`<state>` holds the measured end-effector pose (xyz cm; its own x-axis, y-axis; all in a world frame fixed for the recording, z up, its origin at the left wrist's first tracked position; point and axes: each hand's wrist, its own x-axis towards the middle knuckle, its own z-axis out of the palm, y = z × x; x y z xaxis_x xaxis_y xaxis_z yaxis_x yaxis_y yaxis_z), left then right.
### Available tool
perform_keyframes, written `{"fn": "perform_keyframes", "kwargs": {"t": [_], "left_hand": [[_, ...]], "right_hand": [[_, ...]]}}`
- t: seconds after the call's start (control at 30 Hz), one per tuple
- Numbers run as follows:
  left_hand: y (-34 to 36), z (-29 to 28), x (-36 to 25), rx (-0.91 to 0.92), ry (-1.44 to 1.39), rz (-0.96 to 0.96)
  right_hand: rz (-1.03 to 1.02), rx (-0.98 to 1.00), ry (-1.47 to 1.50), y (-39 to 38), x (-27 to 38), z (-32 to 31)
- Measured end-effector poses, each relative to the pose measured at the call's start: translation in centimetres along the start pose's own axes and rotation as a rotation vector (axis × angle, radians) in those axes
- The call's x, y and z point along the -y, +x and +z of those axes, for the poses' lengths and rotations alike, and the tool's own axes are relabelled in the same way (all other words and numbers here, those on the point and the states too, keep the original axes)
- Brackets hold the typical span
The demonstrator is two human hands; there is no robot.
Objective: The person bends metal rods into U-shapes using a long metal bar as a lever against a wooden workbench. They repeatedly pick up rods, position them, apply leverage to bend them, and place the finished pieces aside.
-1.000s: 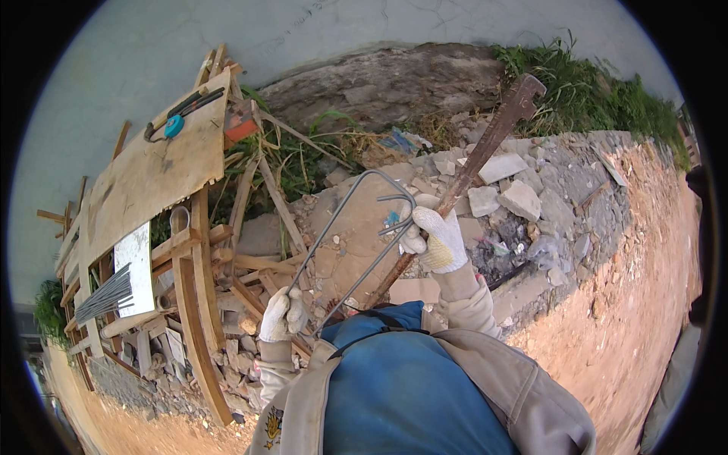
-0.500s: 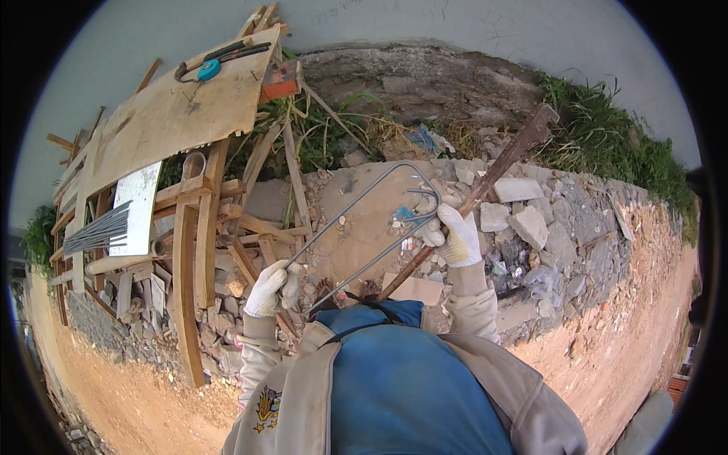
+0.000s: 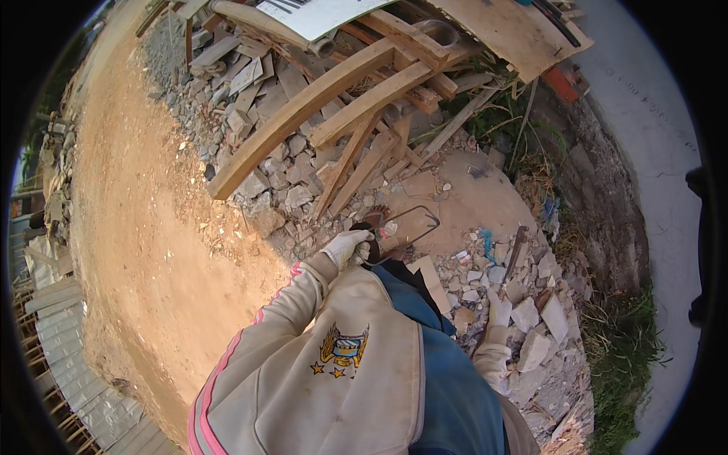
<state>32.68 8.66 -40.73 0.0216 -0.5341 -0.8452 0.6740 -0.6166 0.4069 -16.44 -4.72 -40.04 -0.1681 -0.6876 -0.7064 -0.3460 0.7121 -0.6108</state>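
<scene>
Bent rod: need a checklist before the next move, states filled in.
1. Left grip closed on the bent rod: ok, at its near part.
2. Left glove on: ok, white.
3. Right grip off the rod: ok, well apart from it.
4. Right grip firm on the rusty bar: cannot tell; the contact is too small to make out.
5. Rod apart from the beams: ok, gap visible.
6. Ground near the right grip free of rubble: not ok, broken chunks all around.
</scene>
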Motion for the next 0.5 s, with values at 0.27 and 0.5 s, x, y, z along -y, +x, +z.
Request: {"fn": "perform_keyframes", "kwargs": {"t": [0.27, 0.5], "left_hand": [[6.9, -14.6, 8.8, -0.803, -0.236, 0.27], [4.9, -23.2, 9.6, -0.901, -0.325, 0.202]], "right_hand": [[0.127, 0.14, -0.476, 0.4, -9.4, 0.4], [0.033, 0.26, -0.953, 0.4, -10.7, 0.2]]}}
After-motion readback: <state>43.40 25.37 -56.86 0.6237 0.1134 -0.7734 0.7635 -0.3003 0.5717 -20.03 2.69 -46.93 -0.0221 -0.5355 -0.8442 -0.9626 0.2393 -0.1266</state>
